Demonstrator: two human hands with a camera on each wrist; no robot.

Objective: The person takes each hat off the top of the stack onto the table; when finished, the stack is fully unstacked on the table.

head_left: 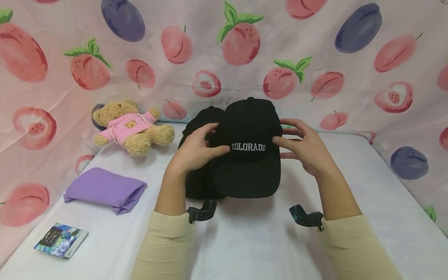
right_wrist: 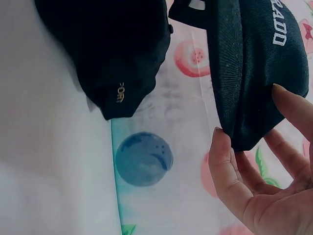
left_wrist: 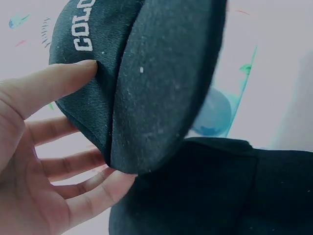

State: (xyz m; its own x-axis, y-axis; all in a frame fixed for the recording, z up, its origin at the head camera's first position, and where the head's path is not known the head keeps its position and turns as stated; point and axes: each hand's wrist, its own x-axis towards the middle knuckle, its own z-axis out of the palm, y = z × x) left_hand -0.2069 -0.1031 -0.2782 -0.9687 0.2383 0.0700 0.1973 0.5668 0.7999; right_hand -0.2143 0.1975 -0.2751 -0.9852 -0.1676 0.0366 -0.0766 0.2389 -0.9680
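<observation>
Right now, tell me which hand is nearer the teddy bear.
Left. The left hand holds the cap's side facing the teddy bear; the right hand holds the far side.

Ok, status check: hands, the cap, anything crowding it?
Left hand and right hand pinch the black COLORADO baseball cap by its sides, held up. Second black cap lies on the white table behind-left, close.

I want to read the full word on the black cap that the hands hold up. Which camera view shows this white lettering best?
The head view: the white lettering faces the camera and reads COLORADO in full on the black cap. The left wrist view shows only its first letters, at an angle. The right wrist view shows only its last letters, along the cap's edge.
</observation>
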